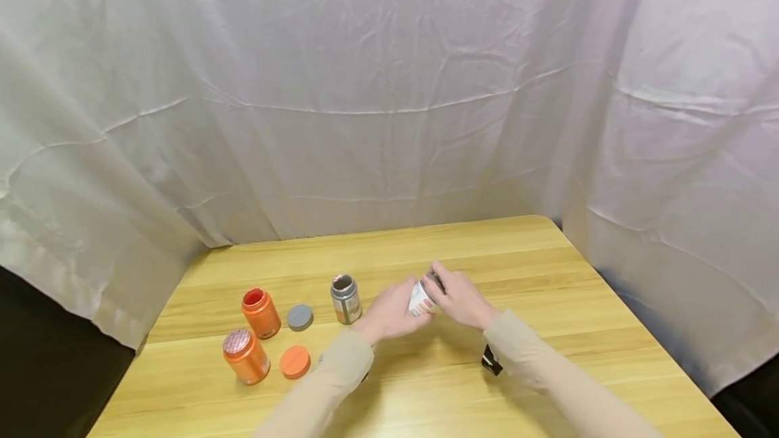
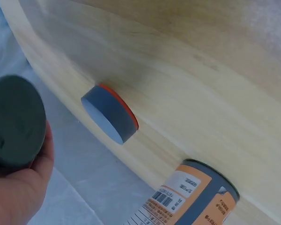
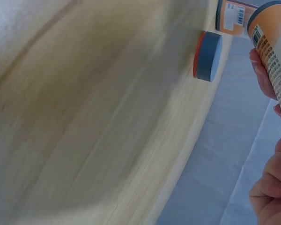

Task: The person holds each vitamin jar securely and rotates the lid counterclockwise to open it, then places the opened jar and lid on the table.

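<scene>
Over the middle of the table my left hand (image 1: 392, 311) grips a plastic bottle (image 1: 420, 300) with a white and orange label. It is held tilted off the table, its dark round base (image 2: 16, 123) facing the left wrist camera. At its upper right end my right hand (image 1: 464, 297) grips the grey lid (image 1: 434, 280). The fingers hide much of the lid. Left of my left hand stands an uncapped grey bottle (image 1: 347, 303). Near it in the left wrist view lies a grey lid with an orange-red edge (image 2: 111, 114), not visible in the head view.
On the left stand an open orange bottle (image 1: 263, 316) and another orange bottle (image 1: 248, 361) with a patterned seal over its mouth. A grey lid (image 1: 300, 318) and an orange lid (image 1: 295, 362) lie beside them. A pale curtain (image 1: 377, 100) hangs behind the wooden table (image 1: 548, 336).
</scene>
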Motion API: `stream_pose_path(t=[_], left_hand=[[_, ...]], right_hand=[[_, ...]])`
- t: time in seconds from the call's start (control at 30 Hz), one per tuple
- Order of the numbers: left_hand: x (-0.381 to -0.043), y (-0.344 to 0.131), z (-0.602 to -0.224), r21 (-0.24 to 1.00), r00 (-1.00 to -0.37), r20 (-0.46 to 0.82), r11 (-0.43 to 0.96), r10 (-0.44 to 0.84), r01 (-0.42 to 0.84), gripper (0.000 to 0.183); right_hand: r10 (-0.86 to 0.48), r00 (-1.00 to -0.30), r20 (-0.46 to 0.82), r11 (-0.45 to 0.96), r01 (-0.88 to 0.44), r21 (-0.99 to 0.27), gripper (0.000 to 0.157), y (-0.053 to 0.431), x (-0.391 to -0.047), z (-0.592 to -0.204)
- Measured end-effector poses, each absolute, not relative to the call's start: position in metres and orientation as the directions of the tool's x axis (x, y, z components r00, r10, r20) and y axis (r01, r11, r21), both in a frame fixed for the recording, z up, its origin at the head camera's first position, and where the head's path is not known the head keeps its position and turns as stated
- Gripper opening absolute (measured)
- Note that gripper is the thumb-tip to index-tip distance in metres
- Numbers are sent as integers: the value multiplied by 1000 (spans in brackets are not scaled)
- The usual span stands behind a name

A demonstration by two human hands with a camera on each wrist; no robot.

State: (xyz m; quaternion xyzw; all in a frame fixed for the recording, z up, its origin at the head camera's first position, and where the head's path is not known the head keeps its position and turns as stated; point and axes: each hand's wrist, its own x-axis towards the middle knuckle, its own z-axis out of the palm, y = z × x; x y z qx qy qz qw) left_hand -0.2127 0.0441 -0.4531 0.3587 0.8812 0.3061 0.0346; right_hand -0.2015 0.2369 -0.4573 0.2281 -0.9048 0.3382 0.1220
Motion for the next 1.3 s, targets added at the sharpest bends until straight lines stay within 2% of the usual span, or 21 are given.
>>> stream_pose_path(t=[0.33, 0.53, 0.7, 0.87, 1.03, 1.17, 1.3], left_hand=[[-210, 38, -461, 681, -734, 47, 515, 678, 520, 43], [-208, 37, -464, 689, -712, 41, 496, 701, 528, 45], [-205, 35, -467, 712, -690, 13, 477, 724, 515, 54], [-202, 33, -472, 711, -687, -18, 492, 727, 502, 64], [-202, 32, -475, 719, -695, -35, 501, 718, 481, 62], [-202, 33, -477, 710, -697, -30, 506, 716, 490, 61], [-204, 36, -478, 700, -684, 6, 486, 729, 524, 67]], right_hand=[[-418, -846, 332, 669, -534, -518, 16, 237, -198, -461], [-436, -846, 307, 666, -533, -522, 16, 239, -196, -463], [-435, -852, 291, 674, -522, -522, 23, 239, -195, -464], [-368, -901, 229, 683, -429, -591, 27, 240, -196, -465], [-273, -949, 156, 680, -305, -667, 31, 241, -197, -466], [-227, -971, 70, 672, -209, -711, 37, 239, -196, -463], [-198, -980, -12, 643, -121, -756, 44, 237, -195, -456]])
